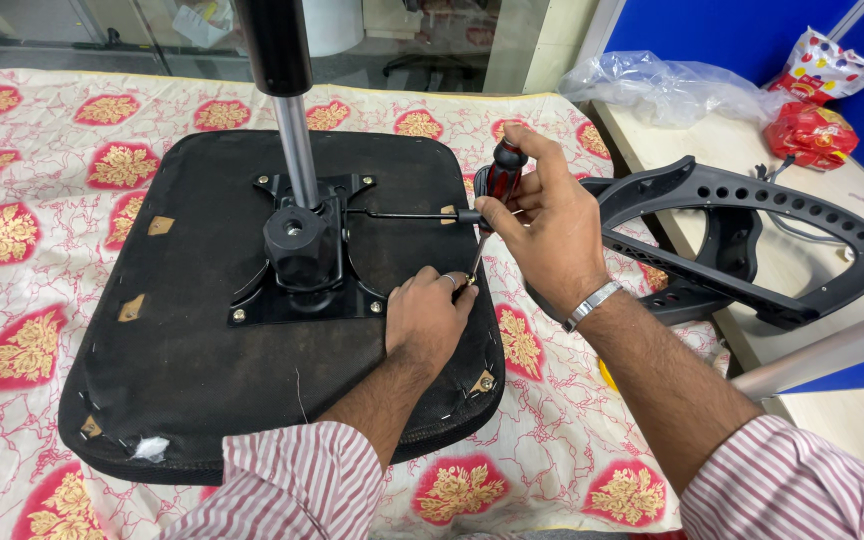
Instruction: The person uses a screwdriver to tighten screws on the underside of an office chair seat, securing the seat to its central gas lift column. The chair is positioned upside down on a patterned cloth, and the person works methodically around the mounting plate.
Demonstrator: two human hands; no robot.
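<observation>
Black fabric covers the underside of the chair seat (pixel 152 330), which lies upturned on a red-and-gold patterned cloth (pixel 32 230). A black metal plate (pixel 352 290) is bolted at its centre, with a gas-lift column (pixel 292 150) standing up from it and a thin lever (pixel 402 214) pointing right. Right hand (pixel 542 235): grip closed round the red-and-black screwdriver (pixel 500 172), blade angled down to the seat's right edge. Left hand (pixel 427 315): fingertips pinched at the blade tip, apparently steadying a screw; the screw itself is hidden. Judged step: driving a fastener near the right edge. Next move calls for keeping the blade seated and square while turning. A black armrest frame (pixel 752 235) lies to the right, partly over a pale tabletop (pixel 732 150) that carries a clear plastic bag (pixel 662 90) and snack packets (pixel 812 100). Blue partition (pixel 712 30) behind.
</observation>
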